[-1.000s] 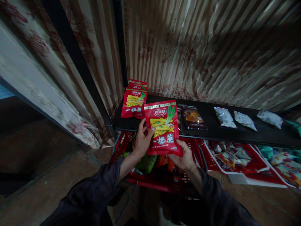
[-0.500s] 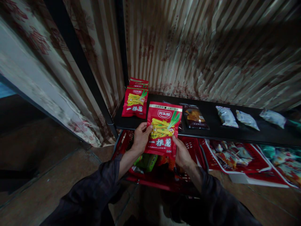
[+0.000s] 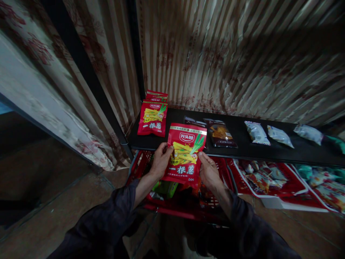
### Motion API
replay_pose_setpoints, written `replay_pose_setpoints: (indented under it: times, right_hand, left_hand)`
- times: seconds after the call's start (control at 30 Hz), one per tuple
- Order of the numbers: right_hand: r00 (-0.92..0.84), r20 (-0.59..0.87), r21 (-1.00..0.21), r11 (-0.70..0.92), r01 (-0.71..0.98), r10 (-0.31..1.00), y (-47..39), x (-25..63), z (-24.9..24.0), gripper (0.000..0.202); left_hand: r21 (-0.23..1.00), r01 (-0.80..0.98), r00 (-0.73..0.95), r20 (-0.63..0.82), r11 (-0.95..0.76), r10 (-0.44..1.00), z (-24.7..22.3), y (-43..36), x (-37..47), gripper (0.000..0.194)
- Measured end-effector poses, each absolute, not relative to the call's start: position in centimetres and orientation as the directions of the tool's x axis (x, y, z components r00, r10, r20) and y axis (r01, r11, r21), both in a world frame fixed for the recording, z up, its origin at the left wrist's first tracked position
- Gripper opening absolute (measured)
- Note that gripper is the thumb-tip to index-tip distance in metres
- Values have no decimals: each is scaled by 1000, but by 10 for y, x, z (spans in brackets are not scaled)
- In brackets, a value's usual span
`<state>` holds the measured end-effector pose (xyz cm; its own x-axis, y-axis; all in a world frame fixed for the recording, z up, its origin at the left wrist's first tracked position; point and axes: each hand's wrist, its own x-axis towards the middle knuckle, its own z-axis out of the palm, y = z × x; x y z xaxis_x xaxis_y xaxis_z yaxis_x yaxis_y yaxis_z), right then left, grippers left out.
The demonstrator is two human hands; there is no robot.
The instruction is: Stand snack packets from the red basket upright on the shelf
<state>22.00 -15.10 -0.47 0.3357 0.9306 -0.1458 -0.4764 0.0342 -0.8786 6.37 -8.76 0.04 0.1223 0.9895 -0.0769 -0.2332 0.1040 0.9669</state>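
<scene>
Red snack packet (image 3: 185, 154) was pinched between the fingers of both hands, its printed front facing up toward the camera. The left hand (image 3: 161, 160) gripped the packet's left side, with the thumb pressed on the front and the other fingers mostly hidden behind. The right hand (image 3: 210, 171) had the right side by the edge, its thumb near the yellow picture.

The packet hung just before the front edge of the black shelf (image 3: 172, 142), toward its left end, and over the red basket (image 3: 178, 212); whether it touched the shelf could not be told. Inside that basket lay a green packet (image 3: 171, 189) and some orange ones, too dim to make out well.

Near the shelf's left end, a matching red packet (image 3: 152, 118) stood tilted back, more of the same kind behind it, close to the back left corner. Behind the held one, a dark packet (image 3: 192, 121) was partly covered; just right of it, a brown packet (image 3: 220, 133) lay near the front edge. Three white packets (image 3: 257, 133) were spread farther right, and a green wrapper (image 3: 336, 144) sat near the picture's right side.

Below the shelf's front edge, more packets filled a second basket (image 3: 293, 189). A striped, flowered curtain (image 3: 229, 64) hung behind the shelf.
</scene>
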Motion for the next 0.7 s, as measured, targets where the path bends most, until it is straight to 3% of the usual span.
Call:
replay_pose_setpoints:
  times: [0.23,0.4,0.53,0.7]
  right_hand:
    - [342,-146,-908,12,-420,928,-153,221,-9,33]
    - [401,12,-993,60,-106,916,-157,225,-8,37]
    - [466,155,-986,107,129,871,-158,225,-4,40]
    - [443,115,-993,89,79,889,-156,227,-6,41]
  left_hand:
    - [996,-87,50,-2,7,999,-4,-86,63,30]
    - [982,139,-40,135,-128,990,0,-92,59,33]
    - [965,204,-53,180,-166,982,6,-95,57,33]
    - [984,121,-5,136,-135,991,3,-90,58,37]
